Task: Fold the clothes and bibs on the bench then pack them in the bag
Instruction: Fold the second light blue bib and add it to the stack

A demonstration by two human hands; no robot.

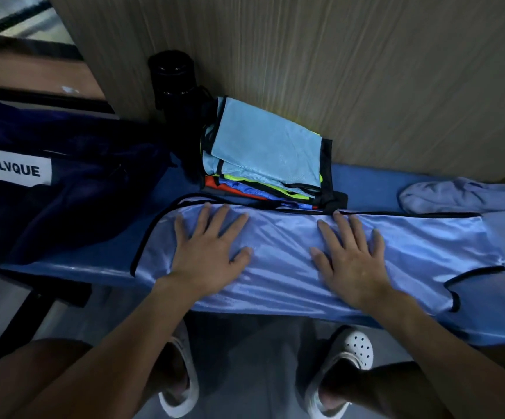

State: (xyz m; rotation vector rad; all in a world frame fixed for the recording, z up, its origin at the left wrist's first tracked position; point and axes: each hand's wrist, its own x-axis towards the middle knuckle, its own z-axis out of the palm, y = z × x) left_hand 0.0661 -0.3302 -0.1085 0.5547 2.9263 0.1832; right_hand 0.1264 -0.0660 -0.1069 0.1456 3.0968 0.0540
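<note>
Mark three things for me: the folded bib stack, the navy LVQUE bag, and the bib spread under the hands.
folded bib stack (267, 149), head view, on the light blue top bib.
navy LVQUE bag (100, 207), head view, on dark fabric right of its white label.
spread light blue bib (281, 261), head view, on its bare middle.

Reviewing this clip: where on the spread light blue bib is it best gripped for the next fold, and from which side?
Probably the black-trimmed left end of the bib, pinched from the left by the left hand. It lies flat and lengthwise along the bench, that edge is free and uncovered, and the right hand can pin the middle.
</note>
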